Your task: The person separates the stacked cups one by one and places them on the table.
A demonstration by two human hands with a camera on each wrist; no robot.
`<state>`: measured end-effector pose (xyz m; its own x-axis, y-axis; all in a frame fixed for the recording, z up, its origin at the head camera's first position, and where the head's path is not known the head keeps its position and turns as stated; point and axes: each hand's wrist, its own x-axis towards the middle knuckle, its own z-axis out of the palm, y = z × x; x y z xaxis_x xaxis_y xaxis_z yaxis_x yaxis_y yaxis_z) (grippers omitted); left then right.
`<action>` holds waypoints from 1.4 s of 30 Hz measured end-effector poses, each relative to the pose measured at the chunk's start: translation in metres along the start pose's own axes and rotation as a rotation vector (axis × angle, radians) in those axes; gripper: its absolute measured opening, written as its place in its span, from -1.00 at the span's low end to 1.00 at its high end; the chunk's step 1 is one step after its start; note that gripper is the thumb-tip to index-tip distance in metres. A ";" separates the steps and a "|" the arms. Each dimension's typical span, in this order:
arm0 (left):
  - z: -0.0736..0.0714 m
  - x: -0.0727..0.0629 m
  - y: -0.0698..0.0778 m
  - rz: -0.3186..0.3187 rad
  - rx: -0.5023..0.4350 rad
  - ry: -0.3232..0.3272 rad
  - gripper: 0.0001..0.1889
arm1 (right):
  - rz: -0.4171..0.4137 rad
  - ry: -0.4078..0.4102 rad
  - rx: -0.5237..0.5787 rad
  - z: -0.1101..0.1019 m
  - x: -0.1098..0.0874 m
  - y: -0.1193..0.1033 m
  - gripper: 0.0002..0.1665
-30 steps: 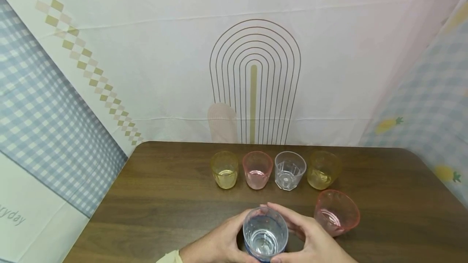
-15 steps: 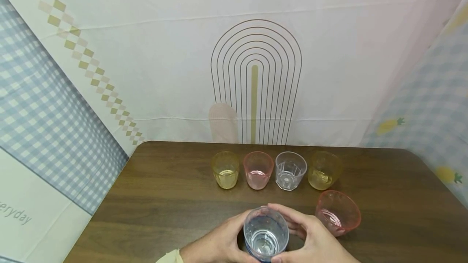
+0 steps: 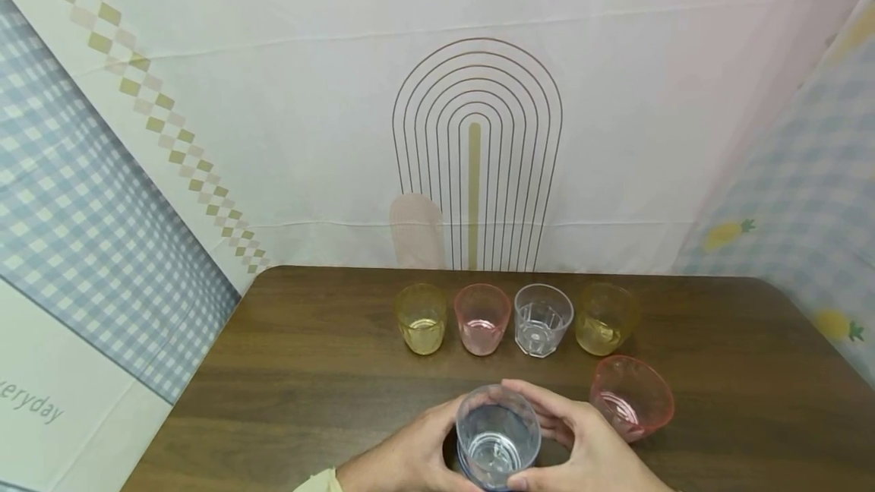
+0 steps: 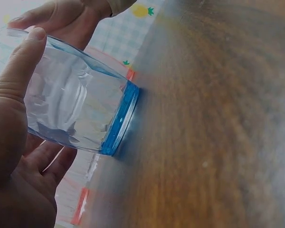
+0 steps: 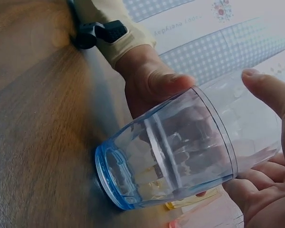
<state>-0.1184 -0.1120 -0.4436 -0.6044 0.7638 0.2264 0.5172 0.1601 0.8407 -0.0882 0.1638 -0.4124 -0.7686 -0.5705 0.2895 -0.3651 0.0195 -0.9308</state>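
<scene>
A clear cup (image 3: 497,427) sits nested inside a blue-tinted cup (image 5: 115,173), at the front middle of the table in the head view. My left hand (image 3: 420,450) grips the stack from the left, its thumb along the near side. From the right, my right hand (image 3: 591,446) holds the upper clear cup between thumb and fingers. In the right wrist view, the clear cup's upper part stands out above the blue cup's rim. The blue base rests on or just over the table; I cannot tell which.
Along the back of the wooden table (image 3: 287,370) stand a yellow cup (image 3: 421,325), a pink cup (image 3: 481,325), a clear faceted cup (image 3: 541,325) and another yellow cup (image 3: 604,325). A second pink cup (image 3: 629,401) is just right of my right hand. Patterned cloth (image 3: 307,135) hangs behind.
The clear cup's rim sits slightly higher in the head view and less blue shows around its base. Both hands have hardly moved; the other cups stay where they were.
</scene>
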 end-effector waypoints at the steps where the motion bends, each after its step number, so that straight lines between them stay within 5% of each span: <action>1: 0.000 0.000 0.000 -0.010 -0.014 -0.002 0.03 | -0.014 0.006 -0.014 0.000 0.000 -0.001 0.07; 12: 0.002 0.001 -0.004 -0.005 0.063 0.012 -0.05 | -0.125 0.124 -0.152 -0.011 -0.001 -0.020 0.13; 22: 0.002 0.000 -0.005 0.003 0.126 0.017 -0.01 | -0.163 0.176 -0.028 -0.025 -0.004 -0.034 0.09; 33: 0.002 0.000 -0.003 0.006 0.115 0.023 -0.03 | -0.099 0.344 -0.113 -0.032 -0.009 -0.027 0.04; 42: 0.002 -0.001 -0.002 -0.025 0.101 0.019 -0.02 | -0.060 0.391 -0.103 -0.034 -0.010 -0.023 0.01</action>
<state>-0.1175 -0.1117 -0.4469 -0.6292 0.7467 0.2160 0.5597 0.2423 0.7925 -0.0905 0.1971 -0.3866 -0.8789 -0.2183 0.4242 -0.4507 0.0888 -0.8882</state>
